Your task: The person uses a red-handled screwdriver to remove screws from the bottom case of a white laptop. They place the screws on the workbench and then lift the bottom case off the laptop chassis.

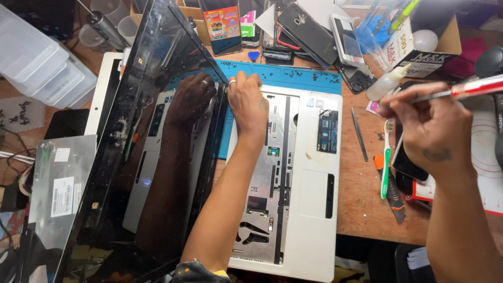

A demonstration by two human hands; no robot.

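The left hand [250, 102] lies flat, grip open, on the white laptop base [306, 173] near its hinge, beside the raised dark screen [152, 131]. The right hand [419, 123] pinches a red-handled screwdriver [461, 90] above the wooden bench [361, 204].

Your left hand [247, 102] lies palm down, arm stretched forward, fingers [242, 81] curled over at the far end, a ring on one. Your right hand [419, 126] is raised at the right, fingers pinched shut, forearm angled up from below.
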